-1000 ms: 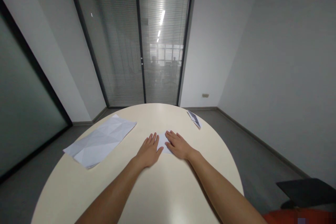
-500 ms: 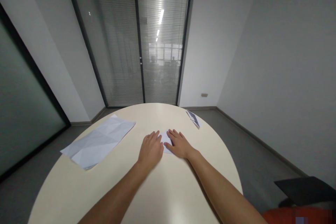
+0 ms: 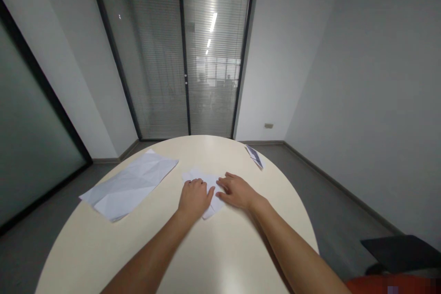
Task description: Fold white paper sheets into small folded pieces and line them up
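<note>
A small sheet of white folded paper (image 3: 216,202) lies on the round table under both my hands. My left hand (image 3: 195,196) rests palm down on its left part, fingers bent forward and thumb out to the right. My right hand (image 3: 236,190) is at the paper's right edge, its thumb and fingers apart and touching the sheet or just over it. One corner of the paper sticks out beyond the left fingers and another points toward me. The parts beneath the hands are hidden.
A large creased white sheet (image 3: 134,183) lies on the left of the cream table (image 3: 220,248). A small folded paper with a dark stripe (image 3: 255,157) sits near the far right edge. A black chair part (image 3: 403,250) stands at lower right, beyond the table.
More of the small paper now shows, to the left and toward me, and it is turned. My left hand has shifted slightly left and nearer; its fingers are more bent. The right fingers are also more bent.
</note>
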A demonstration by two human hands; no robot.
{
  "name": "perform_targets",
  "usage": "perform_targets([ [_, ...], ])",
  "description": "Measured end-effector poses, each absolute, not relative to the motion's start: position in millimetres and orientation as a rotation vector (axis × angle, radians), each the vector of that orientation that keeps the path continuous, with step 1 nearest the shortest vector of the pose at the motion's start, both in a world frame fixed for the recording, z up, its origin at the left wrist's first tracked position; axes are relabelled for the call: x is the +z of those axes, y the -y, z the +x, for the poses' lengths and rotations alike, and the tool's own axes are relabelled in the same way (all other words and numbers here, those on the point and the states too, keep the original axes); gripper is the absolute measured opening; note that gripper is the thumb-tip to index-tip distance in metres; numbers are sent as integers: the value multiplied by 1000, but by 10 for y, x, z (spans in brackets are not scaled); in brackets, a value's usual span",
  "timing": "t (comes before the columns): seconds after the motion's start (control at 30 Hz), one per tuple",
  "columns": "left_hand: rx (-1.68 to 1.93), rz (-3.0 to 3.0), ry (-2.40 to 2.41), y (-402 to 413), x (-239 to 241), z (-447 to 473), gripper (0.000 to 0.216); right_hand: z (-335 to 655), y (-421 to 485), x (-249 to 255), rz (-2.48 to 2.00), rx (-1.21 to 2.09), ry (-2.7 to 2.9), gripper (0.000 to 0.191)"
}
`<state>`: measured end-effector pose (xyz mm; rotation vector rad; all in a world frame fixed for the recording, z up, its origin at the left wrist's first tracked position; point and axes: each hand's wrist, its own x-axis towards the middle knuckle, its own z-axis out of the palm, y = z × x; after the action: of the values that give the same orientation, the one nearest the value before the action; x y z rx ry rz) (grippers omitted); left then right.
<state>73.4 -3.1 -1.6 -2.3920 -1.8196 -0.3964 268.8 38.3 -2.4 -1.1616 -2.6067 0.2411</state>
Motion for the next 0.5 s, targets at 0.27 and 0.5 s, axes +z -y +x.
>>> perform_targets([
  [0.27, -386, -2518, 1727, -46, -107, 515, 56, 2714, -386, 16, -1146, 316, 2519, 29],
  [0.5, -432, -2679, 1597, -72, -147, 498, 47, 2733, -455, -96, -1169, 318, 2395, 29],
])
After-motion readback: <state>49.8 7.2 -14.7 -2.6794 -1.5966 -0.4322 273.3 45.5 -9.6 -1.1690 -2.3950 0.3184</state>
